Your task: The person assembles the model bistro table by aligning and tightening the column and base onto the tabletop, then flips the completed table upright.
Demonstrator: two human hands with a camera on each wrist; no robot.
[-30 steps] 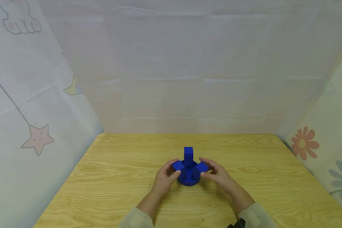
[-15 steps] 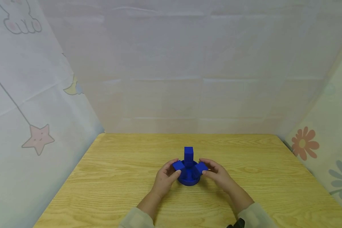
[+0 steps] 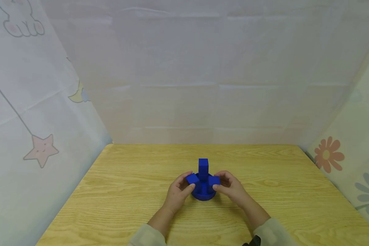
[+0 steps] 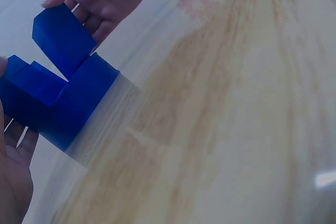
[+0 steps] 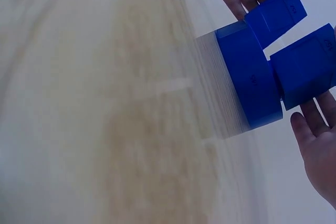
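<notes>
A round blue base [image 3: 204, 197] with a raised rim stands on the wooden table in the head view. At its back a tall blue block [image 3: 203, 167] rises upright. My left hand [image 3: 176, 195] pinches the left blue block [image 3: 192, 179] between thumb and fingers. On the other side, my right hand [image 3: 233, 189] pinches the right blue block [image 3: 214, 180]. The right wrist view shows small dark marks, too blurred to read, on the base [image 5: 252, 82] and both held blocks. How the blocks' lower ends meet the base is partly hidden.
The wooden table [image 3: 135, 177] runs back to a pale hanging sheet [image 3: 184, 102]. Printed cloths stand along both sides, with a pink star [image 3: 41, 150] on the left and a red flower [image 3: 327, 154] on the right. A black band [image 3: 253, 241] circles the right wrist.
The right block has turned and shifted left toward the middle of the base, with my right hand moving slightly left along with it. My left hand, its block and the tall block stay put.
</notes>
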